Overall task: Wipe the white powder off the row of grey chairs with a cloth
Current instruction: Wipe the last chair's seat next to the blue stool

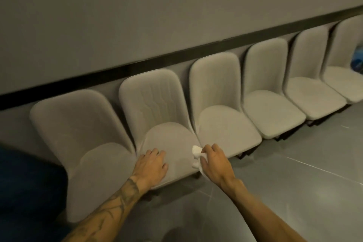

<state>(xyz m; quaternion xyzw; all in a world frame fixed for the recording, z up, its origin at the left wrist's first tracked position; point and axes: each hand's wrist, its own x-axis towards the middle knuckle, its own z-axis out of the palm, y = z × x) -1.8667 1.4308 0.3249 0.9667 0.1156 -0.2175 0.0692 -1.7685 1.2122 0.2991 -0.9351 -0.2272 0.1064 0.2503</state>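
Grey wall (137,15), chairs (222,84), right hand (214,165) pinching cloth (196,152) at its fingertips (205,148), left hand (151,165) flat on seat (176,139)

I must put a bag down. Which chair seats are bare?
Bare: fourth seat and fifth seat, between the white cloth in the right hand and the blue object on the last chair. Crowded: second seat, under the left hand.

1. The left forearm (115,208) is bare, inked with dark line-work tattoos (128,188) that crowd thickest just above the wrist.
2. The right forearm (255,208) is bare and smooth along the side shown.
3. The left hand (152,165) and right hand (214,163) are bare, knuckles and finger backs showing.
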